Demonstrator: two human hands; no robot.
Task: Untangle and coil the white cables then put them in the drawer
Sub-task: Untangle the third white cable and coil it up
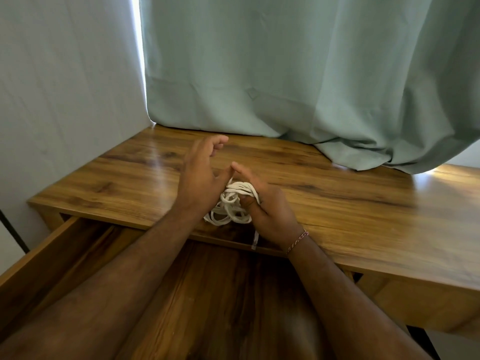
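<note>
A bundle of white cables (228,206) lies in loops near the front edge of the wooden desk (350,203). My right hand (267,203) has several turns of cable wound over its fingers, thumb pressed against the loops. A white plug end (255,240) hangs from it over the drawer. My left hand (200,175) sits just left of the bundle, fingers apart, its thumb tip touching my right forefinger. The drawer (85,245) below the desk edge is pulled out and open.
A green curtain (311,74) hangs behind the desk, its hem piled on the back right of the top. A pale wall (65,100) closes the left side. My right wrist wears a thread bracelet (297,240).
</note>
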